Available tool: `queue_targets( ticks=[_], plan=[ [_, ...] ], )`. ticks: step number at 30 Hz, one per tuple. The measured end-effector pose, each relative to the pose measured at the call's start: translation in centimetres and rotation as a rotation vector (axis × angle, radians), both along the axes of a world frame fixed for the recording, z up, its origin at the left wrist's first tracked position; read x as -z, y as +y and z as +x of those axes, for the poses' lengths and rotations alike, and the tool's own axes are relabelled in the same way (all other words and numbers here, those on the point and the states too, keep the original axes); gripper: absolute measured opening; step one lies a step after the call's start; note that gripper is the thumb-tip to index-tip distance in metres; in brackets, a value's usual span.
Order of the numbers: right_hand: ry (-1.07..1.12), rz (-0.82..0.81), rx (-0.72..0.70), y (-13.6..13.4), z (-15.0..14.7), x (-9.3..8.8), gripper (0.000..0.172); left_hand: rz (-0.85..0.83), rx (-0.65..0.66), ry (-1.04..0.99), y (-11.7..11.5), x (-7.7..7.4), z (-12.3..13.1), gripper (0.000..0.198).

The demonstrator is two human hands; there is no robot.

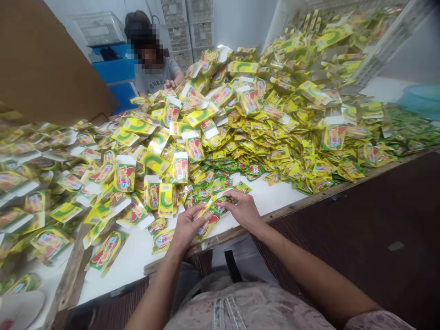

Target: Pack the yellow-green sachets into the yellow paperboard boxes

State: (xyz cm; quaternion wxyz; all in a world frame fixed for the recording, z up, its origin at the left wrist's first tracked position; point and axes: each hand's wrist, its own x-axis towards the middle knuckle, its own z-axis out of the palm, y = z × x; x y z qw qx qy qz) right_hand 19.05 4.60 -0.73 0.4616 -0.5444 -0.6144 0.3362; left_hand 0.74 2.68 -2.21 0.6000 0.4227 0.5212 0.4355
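My left hand (185, 228) and my right hand (242, 208) meet at the near edge of a white table (275, 195). Both pinch a small bunch of yellow-green sachets (215, 211) held between them, just above the table edge. The fingers of each hand are closed on the packets. A huge heap of the same yellow and green sachets (261, 119) and flat yellow cartons (165, 200) covers the table beyond my hands.
Another person (154, 68) sits at the far side with a hand in the pile. A brown cardboard sheet (44, 64) stands at the left. White crates (187, 27) are stacked at the back. Dark floor (378, 229) lies to the right.
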Motion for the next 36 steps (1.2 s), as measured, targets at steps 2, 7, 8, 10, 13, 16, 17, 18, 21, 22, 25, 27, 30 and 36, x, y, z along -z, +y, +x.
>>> queue_targets(
  ticks=[2, 7, 8, 10, 13, 16, 17, 18, 21, 22, 25, 27, 30, 36],
  plan=[
    [0.065, -0.084, -0.030, 0.2, 0.2, 0.1, 0.029, -0.024, 0.017, -0.046, 0.0, -0.1, -0.1, 0.047],
    [0.089, -0.113, -0.182, 0.3, 0.4, -0.3, 0.026, -0.088, 0.035, -0.160, 0.0, 0.1, 0.1, 0.047],
    [0.070, -0.103, -0.213, 0.3, 0.3, -0.4, 0.024, -0.095, 0.039, -0.170, 0.1, 0.2, 0.2, 0.046],
    [0.045, -0.094, -0.251, 0.2, 0.1, -0.2, 0.024, -0.100, 0.041, -0.177, 0.2, 0.4, 0.4, 0.045],
    [0.090, -0.140, -0.222, 0.2, -0.1, 0.2, 0.026, -0.100, 0.015, -0.208, 0.2, 0.4, 0.6, 0.043],
    [0.144, -0.127, -0.122, 0.1, 0.0, 0.2, 0.026, -0.115, -0.008, -0.261, 0.2, 0.1, 0.7, 0.043],
    [0.129, -0.102, -0.095, 0.0, 0.0, 0.1, 0.023, -0.114, -0.015, -0.266, 0.2, -0.1, 0.7, 0.043],
    [0.097, -0.075, -0.081, -0.1, 0.0, -0.1, 0.020, -0.106, -0.022, -0.263, 0.2, -0.2, 0.7, 0.043],
    [-0.041, -0.017, -0.126, -0.5, -0.1, -0.7, 0.013, -0.069, -0.033, -0.236, 0.3, -0.3, 0.7, 0.041],
    [-0.066, -0.002, -0.149, -0.6, -0.1, -0.8, 0.012, -0.063, -0.029, -0.230, 0.3, -0.3, 0.7, 0.040],
    [-0.065, 0.031, -0.160, -0.8, -0.2, -0.8, 0.011, -0.059, -0.011, -0.215, 0.3, -0.4, 0.6, 0.040],
    [-0.063, 0.008, -0.155, -1.0, -0.4, -0.6, 0.013, -0.046, 0.004, -0.219, 0.2, -0.5, 0.6, 0.039],
    [-0.100, -0.071, -0.231, -1.3, -1.1, 0.0, 0.015, -0.048, 0.005, -0.234, 0.2, -0.7, 0.6, 0.040],
    [-0.003, -0.179, -0.228, -1.0, -2.5, 0.5, 0.013, -0.039, 0.109, -0.102, -0.2, -1.1, 0.0, 0.052]
  ],
)
